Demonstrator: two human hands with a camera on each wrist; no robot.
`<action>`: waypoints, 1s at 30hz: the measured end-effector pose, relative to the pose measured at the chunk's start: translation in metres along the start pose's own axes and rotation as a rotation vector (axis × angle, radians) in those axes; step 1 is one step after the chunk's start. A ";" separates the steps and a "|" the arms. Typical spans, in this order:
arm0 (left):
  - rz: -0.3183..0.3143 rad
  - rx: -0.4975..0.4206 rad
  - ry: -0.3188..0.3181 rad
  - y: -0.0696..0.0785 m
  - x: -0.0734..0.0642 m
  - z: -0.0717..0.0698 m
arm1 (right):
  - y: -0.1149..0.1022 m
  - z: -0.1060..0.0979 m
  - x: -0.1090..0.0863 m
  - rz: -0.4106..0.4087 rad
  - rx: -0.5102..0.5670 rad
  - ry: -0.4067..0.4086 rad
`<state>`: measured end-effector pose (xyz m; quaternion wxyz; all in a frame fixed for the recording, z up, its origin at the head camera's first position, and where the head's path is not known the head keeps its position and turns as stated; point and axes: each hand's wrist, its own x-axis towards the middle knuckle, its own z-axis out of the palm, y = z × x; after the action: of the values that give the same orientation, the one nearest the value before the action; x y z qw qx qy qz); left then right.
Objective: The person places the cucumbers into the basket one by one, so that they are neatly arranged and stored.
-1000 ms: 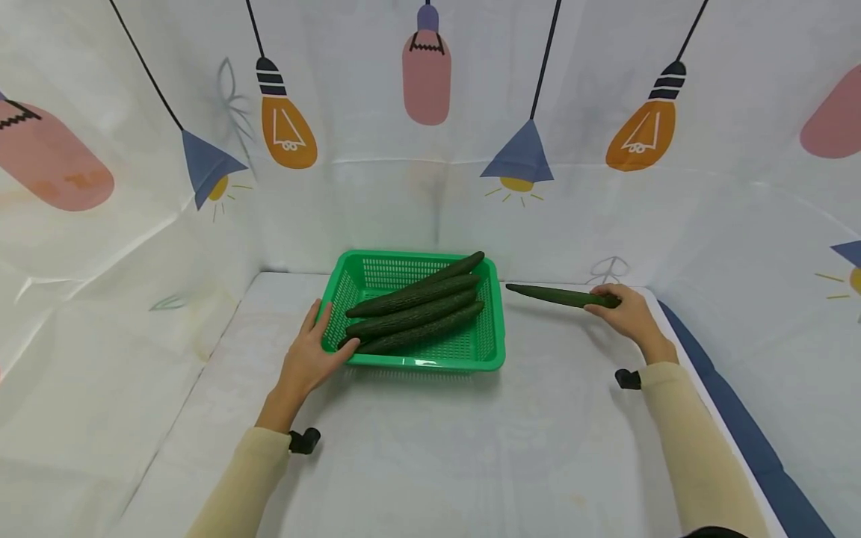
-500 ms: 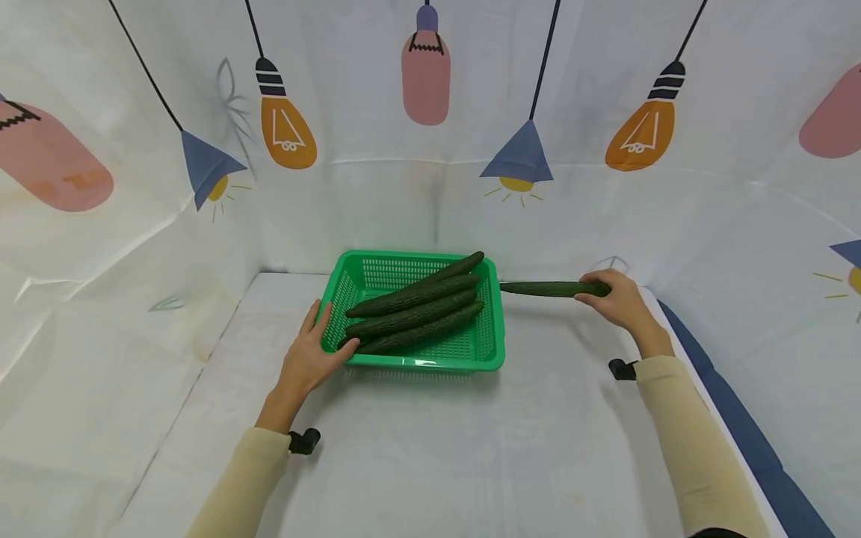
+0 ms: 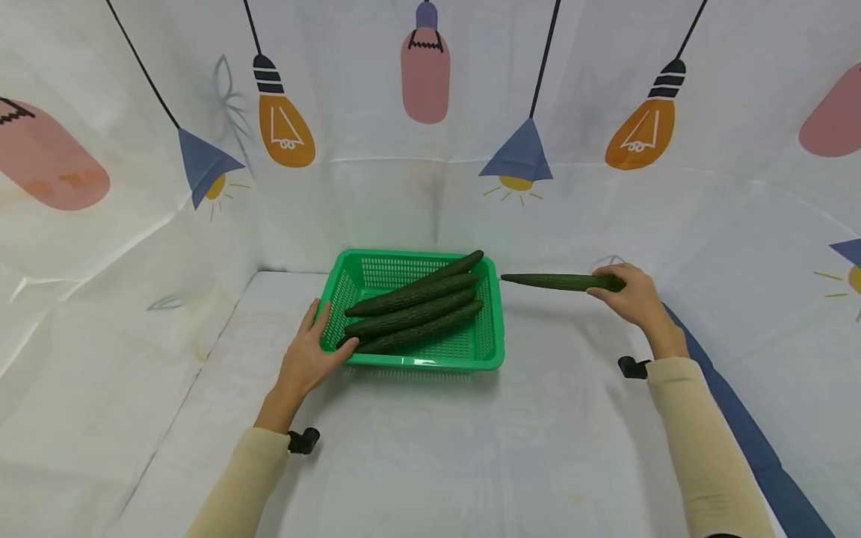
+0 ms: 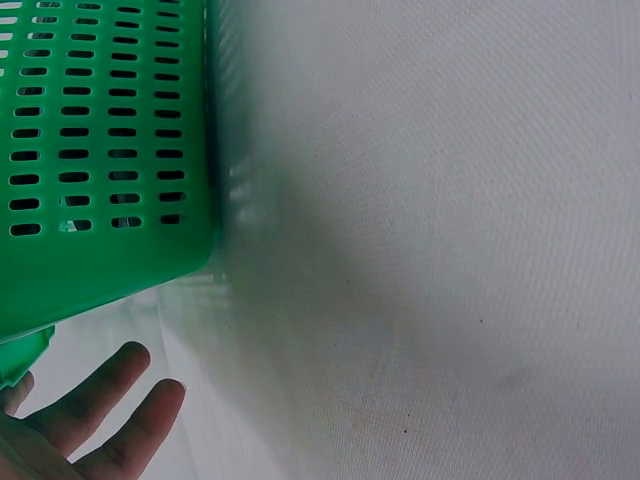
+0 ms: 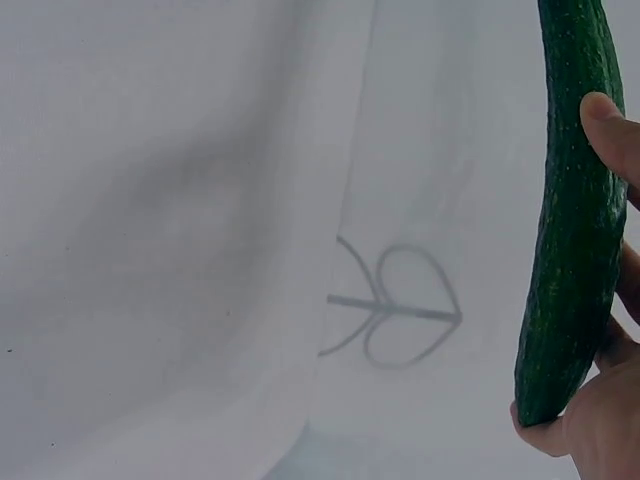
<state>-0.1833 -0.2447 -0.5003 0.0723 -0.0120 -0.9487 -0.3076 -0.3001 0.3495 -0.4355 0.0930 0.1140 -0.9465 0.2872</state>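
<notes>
A dark green cucumber [image 3: 551, 282] is held in the air by my right hand [image 3: 632, 294], which pinches it near its right end. Its slim left tip points at the right rim of a green plastic basket [image 3: 499, 329]. In the right wrist view, fingers and thumb wrap the bumpy cucumber [image 5: 575, 220]. My left hand [image 3: 311, 359] rests at the basket's front left corner, thumb over the rim and straight fingers along the outer side. Beside the basket wall [image 4: 100, 260], the left wrist view shows spread fingers [image 4: 140, 430]. Several cucumbers [image 3: 413, 306] lie side by side inside the basket.
The basket stands on a white-covered table [image 3: 471, 448] near its back edge. Behind rises a white cloth [image 3: 377, 202] printed with lamps, with side cloths at left and right. A blue strip [image 3: 733, 411] runs along the table's right edge.
My right hand first carried the cucumber left and up, its tip reaching the basket's rim, then shifted slightly back right and higher. The left hand and the basket stayed in place.
</notes>
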 end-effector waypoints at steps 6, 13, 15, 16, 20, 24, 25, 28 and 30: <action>0.005 -0.003 0.004 -0.001 0.000 -0.001 | -0.007 -0.002 0.000 -0.005 0.039 0.054; 0.009 -0.008 0.004 0.000 0.000 -0.001 | -0.023 0.001 0.006 -0.022 0.037 0.003; 0.009 -0.011 0.004 0.000 0.000 0.000 | -0.029 0.003 0.008 -0.031 0.037 -0.011; 0.008 -0.011 0.005 0.000 0.000 0.000 | -0.032 0.005 0.010 -0.040 0.037 -0.018; 0.009 -0.013 0.004 0.000 0.000 0.000 | -0.046 0.012 0.015 -0.084 0.037 -0.046; 0.009 -0.009 0.003 0.000 0.000 0.000 | -0.062 0.021 0.021 -0.124 0.053 -0.069; 0.008 -0.009 0.002 -0.001 0.000 0.000 | -0.066 0.023 0.022 -0.132 0.060 -0.071; 0.006 -0.009 0.001 -0.001 0.000 0.000 | -0.080 0.030 0.027 -0.161 0.079 -0.080; 0.004 -0.010 -0.001 -0.001 0.000 0.000 | -0.090 0.034 0.029 -0.186 0.094 -0.081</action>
<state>-0.1831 -0.2456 -0.5007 0.0724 -0.0146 -0.9472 -0.3120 -0.3077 0.2529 -0.4095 0.0756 0.2170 -0.9203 0.3165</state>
